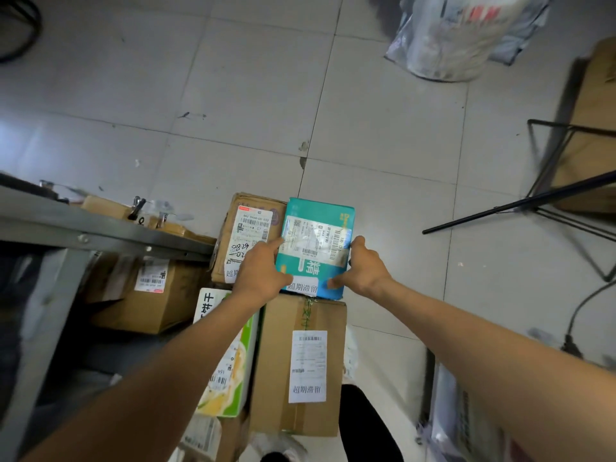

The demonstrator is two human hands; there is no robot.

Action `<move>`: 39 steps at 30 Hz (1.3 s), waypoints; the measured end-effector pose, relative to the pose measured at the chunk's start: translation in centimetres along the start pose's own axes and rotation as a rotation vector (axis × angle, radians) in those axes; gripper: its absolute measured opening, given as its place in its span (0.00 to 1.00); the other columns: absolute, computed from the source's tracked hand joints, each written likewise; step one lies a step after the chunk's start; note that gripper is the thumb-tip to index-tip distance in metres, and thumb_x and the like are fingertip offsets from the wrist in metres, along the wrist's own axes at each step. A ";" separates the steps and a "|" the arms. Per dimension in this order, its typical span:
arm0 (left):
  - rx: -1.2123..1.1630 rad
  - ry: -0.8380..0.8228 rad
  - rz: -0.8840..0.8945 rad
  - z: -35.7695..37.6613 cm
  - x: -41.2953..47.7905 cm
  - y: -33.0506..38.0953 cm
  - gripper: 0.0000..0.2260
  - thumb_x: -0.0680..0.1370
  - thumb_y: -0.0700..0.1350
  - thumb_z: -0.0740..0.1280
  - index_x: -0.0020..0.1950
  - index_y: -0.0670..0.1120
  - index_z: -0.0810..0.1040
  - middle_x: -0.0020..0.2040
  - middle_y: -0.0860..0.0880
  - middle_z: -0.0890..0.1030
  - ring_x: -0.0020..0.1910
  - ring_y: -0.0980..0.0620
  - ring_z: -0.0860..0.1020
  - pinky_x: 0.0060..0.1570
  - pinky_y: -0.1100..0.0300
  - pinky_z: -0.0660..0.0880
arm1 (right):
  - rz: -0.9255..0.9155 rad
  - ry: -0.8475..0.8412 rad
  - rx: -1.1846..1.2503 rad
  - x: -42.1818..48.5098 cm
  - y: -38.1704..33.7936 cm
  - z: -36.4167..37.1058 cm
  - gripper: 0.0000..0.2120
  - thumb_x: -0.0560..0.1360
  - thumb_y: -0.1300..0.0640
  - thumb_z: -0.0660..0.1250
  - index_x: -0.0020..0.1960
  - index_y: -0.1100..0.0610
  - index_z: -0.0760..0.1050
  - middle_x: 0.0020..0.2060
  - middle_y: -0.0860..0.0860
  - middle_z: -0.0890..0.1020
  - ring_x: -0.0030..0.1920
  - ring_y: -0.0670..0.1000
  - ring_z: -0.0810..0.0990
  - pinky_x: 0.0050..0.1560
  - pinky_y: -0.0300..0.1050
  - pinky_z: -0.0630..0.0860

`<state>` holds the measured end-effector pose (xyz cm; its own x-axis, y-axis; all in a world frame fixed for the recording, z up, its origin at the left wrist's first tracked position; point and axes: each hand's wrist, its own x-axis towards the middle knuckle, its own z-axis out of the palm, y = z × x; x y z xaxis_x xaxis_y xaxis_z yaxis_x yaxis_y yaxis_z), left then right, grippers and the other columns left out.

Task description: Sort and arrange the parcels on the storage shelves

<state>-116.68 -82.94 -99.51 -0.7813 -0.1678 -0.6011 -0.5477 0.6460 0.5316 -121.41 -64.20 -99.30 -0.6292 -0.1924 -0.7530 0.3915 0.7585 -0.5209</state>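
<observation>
Head view: teal parcel (pixel 315 248) gripped between fingers (pixel 359 243).

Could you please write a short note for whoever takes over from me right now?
Left hand and right hand both grip the teal box by its sides.
It is beside a labelled cardboard box, just beyond a brown carton; a green-and-white carton stands left of that.
Done: one cardboard parcel sits under the metal shelf rail.
Left: the floor parcels, seemingly not yet shelved.
</observation>
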 end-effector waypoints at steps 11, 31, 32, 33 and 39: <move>0.353 -0.043 0.265 -10.5 -9.4 9.6 0.25 0.70 0.45 0.76 0.65 0.50 0.75 0.59 0.52 0.79 0.56 0.53 0.77 0.56 0.57 0.75 | -0.289 -0.001 -0.652 -14.3 -8.5 -7.4 0.29 0.69 0.53 0.74 0.67 0.57 0.68 0.63 0.54 0.75 0.61 0.55 0.75 0.59 0.49 0.75; 0.628 0.223 0.571 -31.2 -42.5 22.3 0.20 0.69 0.45 0.76 0.60 0.49 0.79 0.55 0.49 0.81 0.51 0.50 0.79 0.55 0.52 0.77 | -0.477 0.492 -0.875 -52.0 -23.9 -12.5 0.21 0.68 0.48 0.73 0.52 0.59 0.71 0.47 0.56 0.76 0.47 0.59 0.76 0.47 0.51 0.77; 0.622 0.242 0.556 -31.4 -43.9 21.8 0.20 0.69 0.45 0.76 0.61 0.48 0.79 0.56 0.49 0.81 0.51 0.50 0.79 0.55 0.52 0.77 | -0.495 0.490 -0.890 -52.9 -24.2 -12.1 0.22 0.68 0.48 0.73 0.54 0.60 0.72 0.48 0.57 0.76 0.48 0.60 0.76 0.48 0.52 0.77; 0.613 0.258 0.535 -31.6 -45.2 21.2 0.21 0.69 0.45 0.76 0.61 0.48 0.78 0.56 0.49 0.81 0.52 0.50 0.79 0.55 0.52 0.77 | -0.516 0.483 -0.912 -53.7 -24.4 -11.7 0.24 0.69 0.48 0.73 0.57 0.61 0.72 0.50 0.58 0.77 0.50 0.60 0.77 0.50 0.54 0.78; 0.475 0.348 0.356 -29.9 -54.5 15.8 0.20 0.70 0.47 0.75 0.61 0.48 0.78 0.55 0.49 0.81 0.51 0.51 0.80 0.54 0.53 0.78 | -0.733 0.380 -1.031 -58.5 -24.6 -7.0 0.28 0.72 0.47 0.73 0.66 0.59 0.71 0.58 0.58 0.78 0.55 0.59 0.77 0.53 0.50 0.77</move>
<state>-91.71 -85.83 -40.54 -0.9834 -0.0630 -0.1700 -0.1116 0.9493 0.2940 -98.94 -67.20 -39.62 -0.6889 -0.7016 -0.1822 -0.6995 0.7094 -0.0864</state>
